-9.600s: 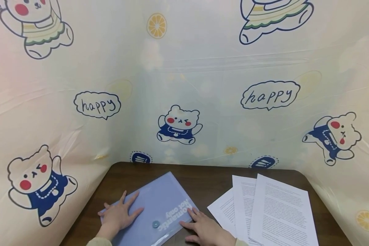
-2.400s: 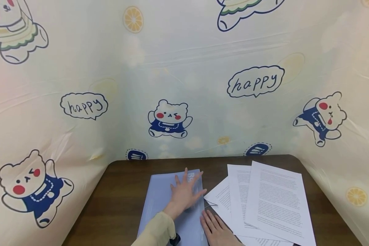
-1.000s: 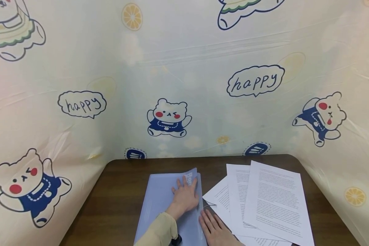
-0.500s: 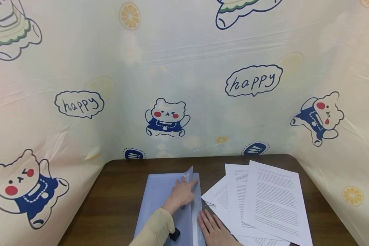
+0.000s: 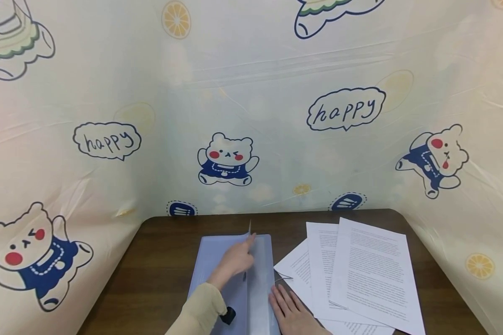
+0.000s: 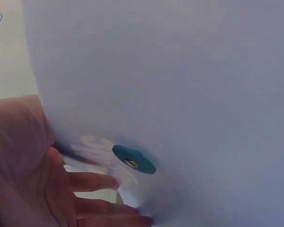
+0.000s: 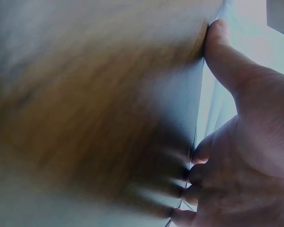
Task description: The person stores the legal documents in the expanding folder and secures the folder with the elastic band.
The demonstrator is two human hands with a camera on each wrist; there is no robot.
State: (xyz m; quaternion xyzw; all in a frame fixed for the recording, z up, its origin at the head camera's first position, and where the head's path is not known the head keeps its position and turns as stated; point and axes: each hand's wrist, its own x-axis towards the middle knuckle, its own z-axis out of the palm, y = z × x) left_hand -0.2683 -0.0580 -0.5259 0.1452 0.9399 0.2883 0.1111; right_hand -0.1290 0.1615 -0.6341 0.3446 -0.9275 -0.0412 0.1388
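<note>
A pale blue plastic document folder [image 5: 209, 260] lies on the dark wooden table, its flap raised nearly upright along the middle. My left hand [image 5: 235, 260] reaches over the folder and holds the flap near its far end. In the left wrist view, the flap [image 6: 156, 85] passes between the hidden thumb and the fingers [image 6: 92, 181], beside a teal button [image 6: 133, 159] with a string-tie look. My right hand [image 5: 295, 312] lies flat with straight fingers against the folder's right edge. In the right wrist view, its thumb [image 7: 227, 59] and fingertips press on the surface.
Several printed paper sheets [image 5: 375, 274] overlap on the table's right side, close to my right hand. A thin cord [image 5: 282, 278] runs between the folder and the papers. Behind the table [image 5: 151, 260] hangs a patterned curtain [image 5: 276, 177] with bears.
The folder has turned upright from its slanted position and slid. My left hand has lifted its flap and swung it leftward, exposing a paler strip beneath. The right hand has stayed by the edge recently.
</note>
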